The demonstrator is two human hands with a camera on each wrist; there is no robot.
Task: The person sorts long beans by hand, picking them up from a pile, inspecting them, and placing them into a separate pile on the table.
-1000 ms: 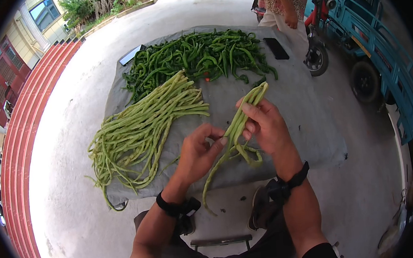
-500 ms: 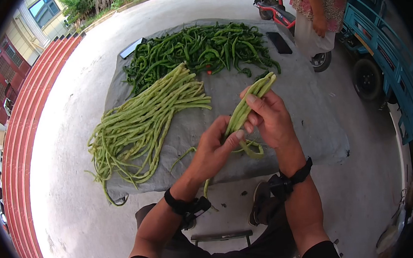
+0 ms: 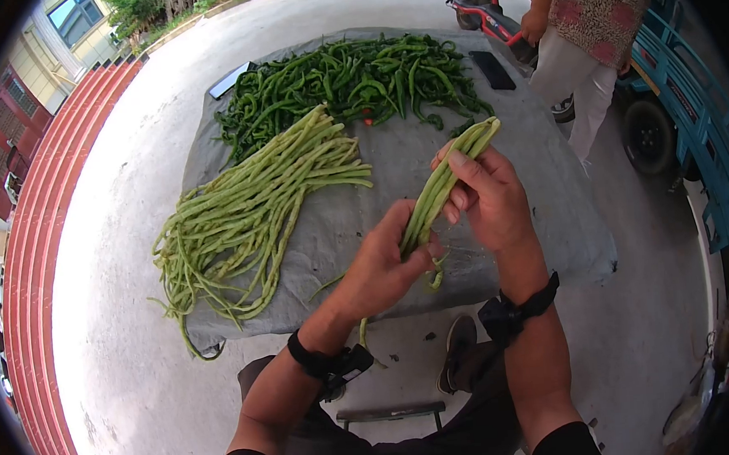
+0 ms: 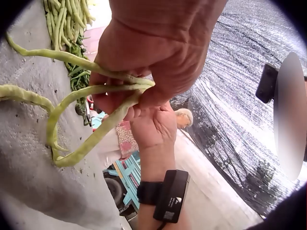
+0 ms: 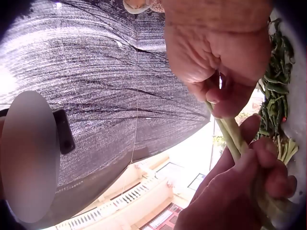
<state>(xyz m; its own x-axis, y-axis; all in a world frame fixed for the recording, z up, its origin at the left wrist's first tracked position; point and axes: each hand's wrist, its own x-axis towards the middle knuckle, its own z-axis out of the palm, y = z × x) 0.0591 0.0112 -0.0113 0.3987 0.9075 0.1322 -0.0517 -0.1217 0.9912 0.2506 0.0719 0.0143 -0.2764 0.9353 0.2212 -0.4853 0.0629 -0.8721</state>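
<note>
A small bunch of long green beans (image 3: 440,193) slants between my two hands over the near part of the table. My right hand (image 3: 491,197) pinches its upper end, thumb on top. Lower down, my left hand (image 3: 384,264) curls round the same bunch. In the left wrist view loose bean ends (image 4: 96,139) hang out below the left hand, bent and drooping. The right wrist view shows a short stretch of bean stalks (image 5: 230,134) between the hands. On the left lies a large heap of long beans (image 3: 254,218), apart from both hands.
Green chili peppers (image 3: 346,85) are piled at the back of the grey-covered table (image 3: 559,231). One phone (image 3: 491,71) lies right of them, another (image 3: 229,80) left. A person (image 3: 583,35) stands at the far right, near a blue cargo tricycle (image 3: 686,112).
My left hand has moved up and right along the bunch and now wraps round it. The right hand has shifted slightly right and up. The person behind has moved right.
</note>
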